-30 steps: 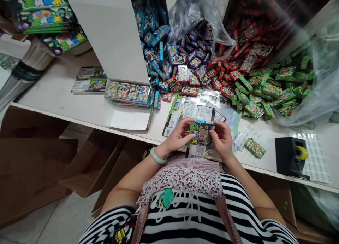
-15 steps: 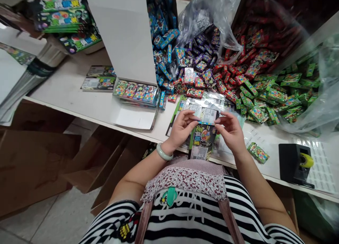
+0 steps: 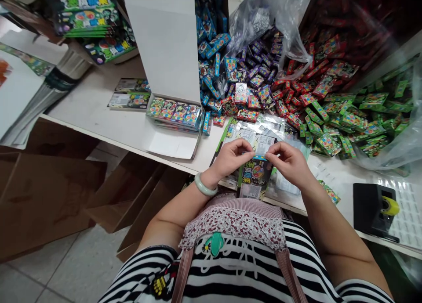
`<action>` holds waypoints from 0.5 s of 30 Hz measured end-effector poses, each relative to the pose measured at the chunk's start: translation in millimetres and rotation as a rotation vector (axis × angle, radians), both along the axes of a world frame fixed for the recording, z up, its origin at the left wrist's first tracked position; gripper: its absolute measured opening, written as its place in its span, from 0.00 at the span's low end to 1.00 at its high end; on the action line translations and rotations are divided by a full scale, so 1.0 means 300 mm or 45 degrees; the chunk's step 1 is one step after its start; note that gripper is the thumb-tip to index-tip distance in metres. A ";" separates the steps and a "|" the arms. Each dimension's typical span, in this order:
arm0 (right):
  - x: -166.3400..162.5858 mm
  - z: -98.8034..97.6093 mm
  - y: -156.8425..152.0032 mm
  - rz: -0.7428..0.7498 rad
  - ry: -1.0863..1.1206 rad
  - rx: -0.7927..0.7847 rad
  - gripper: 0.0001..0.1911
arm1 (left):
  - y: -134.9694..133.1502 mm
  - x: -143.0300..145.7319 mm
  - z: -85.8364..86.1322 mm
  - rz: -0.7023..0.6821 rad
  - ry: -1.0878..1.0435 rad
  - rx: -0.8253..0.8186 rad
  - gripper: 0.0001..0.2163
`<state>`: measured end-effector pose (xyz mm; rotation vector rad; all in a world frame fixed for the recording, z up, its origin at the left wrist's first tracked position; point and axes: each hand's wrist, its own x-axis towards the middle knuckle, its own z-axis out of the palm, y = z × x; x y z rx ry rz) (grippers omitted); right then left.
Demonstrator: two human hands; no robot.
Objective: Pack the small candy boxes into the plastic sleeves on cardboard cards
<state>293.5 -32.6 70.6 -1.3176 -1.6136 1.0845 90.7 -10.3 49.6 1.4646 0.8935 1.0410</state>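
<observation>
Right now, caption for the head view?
Left hand and right hand pinch a packet; small boxes heap the table.

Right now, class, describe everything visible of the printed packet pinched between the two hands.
The packet is flat and dark, printed in green, red and blue, apparently in a clear sleeve, with a pale label panel at its lower end. It is held roughly upright over the table edge. The left hand and right hand pinch its top edge.

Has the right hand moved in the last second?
Yes: the right hand went up the packet to its top edge, farther from the tape dispenser.
</observation>
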 end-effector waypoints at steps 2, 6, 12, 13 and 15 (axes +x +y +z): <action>0.010 0.003 -0.007 0.048 -0.026 0.062 0.13 | 0.004 -0.018 -0.004 -0.088 -0.008 0.051 0.09; 0.039 -0.008 -0.033 0.199 -0.076 0.267 0.08 | -0.010 -0.054 -0.016 -0.213 0.005 0.195 0.10; 0.022 -0.079 -0.072 0.073 -0.144 0.509 0.03 | -0.031 -0.045 -0.050 -0.146 0.107 0.272 0.06; 0.014 -0.085 -0.080 0.044 -0.129 0.513 0.03 | -0.032 -0.038 -0.052 -0.129 0.112 0.288 0.06; 0.015 -0.094 -0.095 0.016 -0.096 0.494 0.01 | -0.031 -0.029 -0.051 -0.126 0.113 0.318 0.05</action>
